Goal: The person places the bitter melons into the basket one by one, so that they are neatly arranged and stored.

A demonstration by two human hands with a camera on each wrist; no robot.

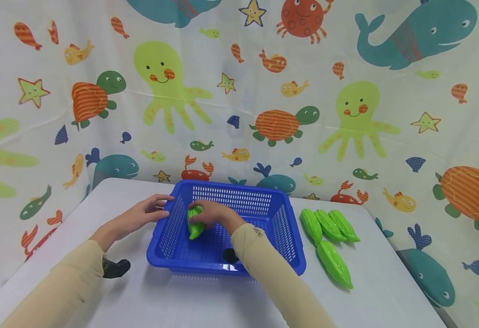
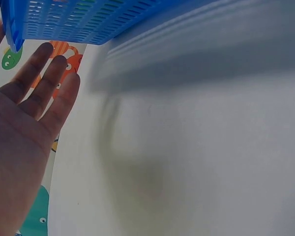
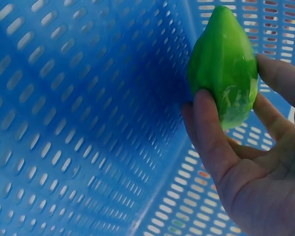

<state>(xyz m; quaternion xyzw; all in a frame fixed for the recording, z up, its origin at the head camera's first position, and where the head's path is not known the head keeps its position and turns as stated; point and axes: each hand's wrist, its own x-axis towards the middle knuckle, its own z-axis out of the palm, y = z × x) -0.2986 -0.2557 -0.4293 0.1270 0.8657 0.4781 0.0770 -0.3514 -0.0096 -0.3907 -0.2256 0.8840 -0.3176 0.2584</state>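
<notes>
Closest to me on the head feed, two beige sleeves reach in from the bottom edge, the left sleeve (image 1: pixel 59 278) with a black device (image 1: pixel 116 269) at its cuff, and the right sleeve (image 1: pixel 276 273) crossing over the near rim of the blue basket (image 1: pixel 190 263), which sits on the white worktop (image 1: pixel 387 287). Just right of the basket, a single green fruit (image 1: pixel 334 264) lies on the worktop, slanted, its upper end up against a group of three others. A little farther in, the right hand (image 1: pixel 214 212) is down inside the basket, toward its left side, and I see its grip pinching the held green fruit (image 1: pixel 197 231) between fingers on opposite sides; whether that fruit also rests on the basket floor I can't tell. Level with it, outside on the right, the three green fruits (image 1: pixel 330 226) lie side by side in a loose fan. The left hand (image 1: pixel 142 213) is at the basket's left wall, its grip spread, fingers straight and holding nothing; I can't tell whether a fingertip touches the rim. Beyond the worktop's far edge hangs a white backdrop (image 1: pixel 206 68) printed with octopuses, turtles, whales, crabs and fish.
</notes>
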